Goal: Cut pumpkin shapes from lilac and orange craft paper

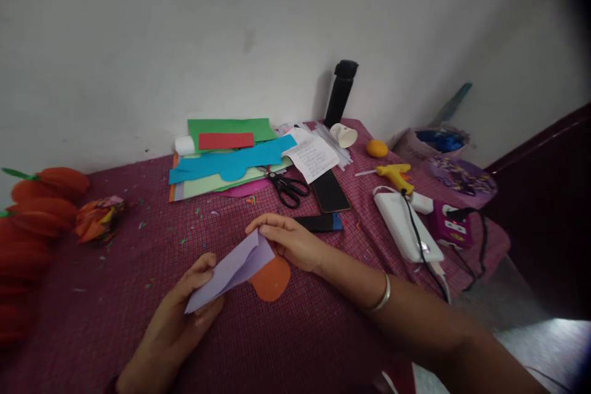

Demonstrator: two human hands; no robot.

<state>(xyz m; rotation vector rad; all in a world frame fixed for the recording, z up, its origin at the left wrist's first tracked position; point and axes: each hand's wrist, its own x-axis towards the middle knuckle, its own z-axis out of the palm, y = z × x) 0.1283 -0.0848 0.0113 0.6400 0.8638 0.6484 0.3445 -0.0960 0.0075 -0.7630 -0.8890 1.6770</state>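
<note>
A folded sheet of lilac paper [231, 271] is held between both hands above the table. My left hand [184, 305] is closed on its lower left end, thumb on top and fingers underneath. At the upper right end, my right hand [289, 239] pinches the paper between thumb and fingers. The fold stands slightly apart along the right side. Partly behind the lilac paper, an orange paper cutout [272, 280] with a rounded edge shows just below my right hand; I cannot tell whether it touches the lilac sheet.
Behind lie coloured papers [240, 158], black scissors [287, 188], a phone [331, 191] and a written sheet [314, 154]. A black bottle [340, 93] stands by the wall. To the right are a yellow glue gun [394, 176], a white power bank [406, 225] and cables. Orange paper pumpkins [41, 215] sit left.
</note>
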